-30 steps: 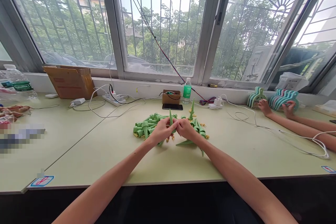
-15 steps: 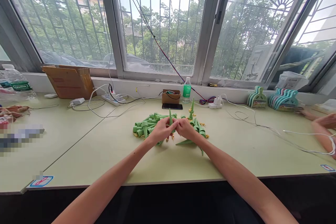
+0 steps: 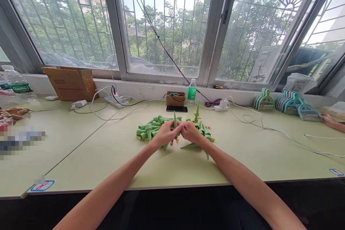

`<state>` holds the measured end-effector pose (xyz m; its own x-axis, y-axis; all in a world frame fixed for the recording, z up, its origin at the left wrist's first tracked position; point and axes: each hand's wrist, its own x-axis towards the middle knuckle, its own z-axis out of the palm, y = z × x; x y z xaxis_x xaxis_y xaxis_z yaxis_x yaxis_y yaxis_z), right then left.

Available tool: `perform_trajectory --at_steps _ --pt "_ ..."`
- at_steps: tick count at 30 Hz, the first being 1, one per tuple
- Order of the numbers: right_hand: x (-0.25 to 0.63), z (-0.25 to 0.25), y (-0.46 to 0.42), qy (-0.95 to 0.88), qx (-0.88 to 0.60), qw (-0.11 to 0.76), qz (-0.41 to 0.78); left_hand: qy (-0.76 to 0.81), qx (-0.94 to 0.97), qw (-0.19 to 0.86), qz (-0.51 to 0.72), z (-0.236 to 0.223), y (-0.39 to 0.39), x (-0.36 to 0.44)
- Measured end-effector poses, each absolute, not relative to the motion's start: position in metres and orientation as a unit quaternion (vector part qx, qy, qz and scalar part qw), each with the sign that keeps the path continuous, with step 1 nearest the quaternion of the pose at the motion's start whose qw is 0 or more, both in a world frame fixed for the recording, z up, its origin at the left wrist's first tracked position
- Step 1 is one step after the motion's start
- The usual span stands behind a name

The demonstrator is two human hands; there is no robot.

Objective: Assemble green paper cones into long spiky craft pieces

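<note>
My left hand (image 3: 165, 134) and my right hand (image 3: 191, 132) meet at the middle of the pale green table (image 3: 113, 158), fingers pinched together around one green cone-shaped plastic spike (image 3: 175, 120) that points upward. A heap of the same green spikes (image 3: 149, 129) lies just behind and left of my left hand. More green spikes with small yellow parts (image 3: 206, 133) lie behind and right of my right hand. One spike (image 3: 197, 110) stands upright behind them.
A black phone (image 3: 176, 109), a small brown box (image 3: 176, 99) and a green bottle (image 3: 192, 92) sit behind the heap. A cardboard box (image 3: 71, 83), power strip (image 3: 116, 101) and white cables lie left. Another person's hand (image 3: 327, 119) touches teal packs (image 3: 292, 102) far right.
My hands stay pinched on the green spike. The other person's arms have drawn back to the far right edge, and a teal pack now lies by that hand.
</note>
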<state>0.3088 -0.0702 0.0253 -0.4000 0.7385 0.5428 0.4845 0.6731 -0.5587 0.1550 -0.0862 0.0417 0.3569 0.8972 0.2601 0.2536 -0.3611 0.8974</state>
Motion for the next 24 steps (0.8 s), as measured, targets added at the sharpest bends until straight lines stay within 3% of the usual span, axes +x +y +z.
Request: perform_trajectory --at_steps 24 --pt "0.3089 0.0231 -0.0692 -0.825 -0.372 0.395 0.159 0.413 0.746 0.338 0.399 0.0443 -0.0873 0.1547"
